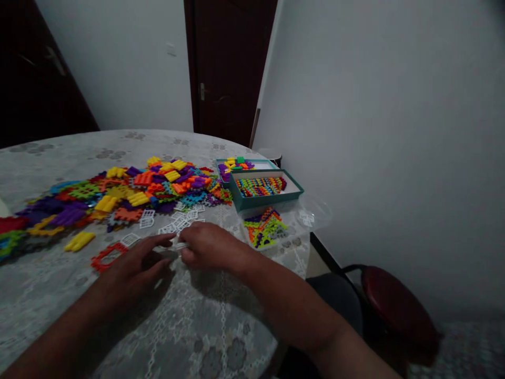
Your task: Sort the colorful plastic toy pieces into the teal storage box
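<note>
My right hand (205, 245) is closed on some small white plastic window pieces (181, 246), whose ends poke out past the fingertips. Facing it, my left hand (138, 263) has thumb and fingers apart with nothing between them; its index fingertip comes close to those pieces. More white window-frame pieces (147, 219) lie loose on the tablecloth just beyond both hands. Beside the left hand is an orange-red square frame piece (103, 267), and a white window piece (129, 240) rests at its far edge. A yellow block (79, 241) lies farther left.
A large heap of coloured interlocking blocks (122, 195) spreads across the table's left and middle. At right stand a teal box (272, 200) of bead-like pieces, another open box (263, 162), a clear bag of coloured pieces (265, 227) and a clear plastic container (321, 213). A red stool (396, 305) stands below.
</note>
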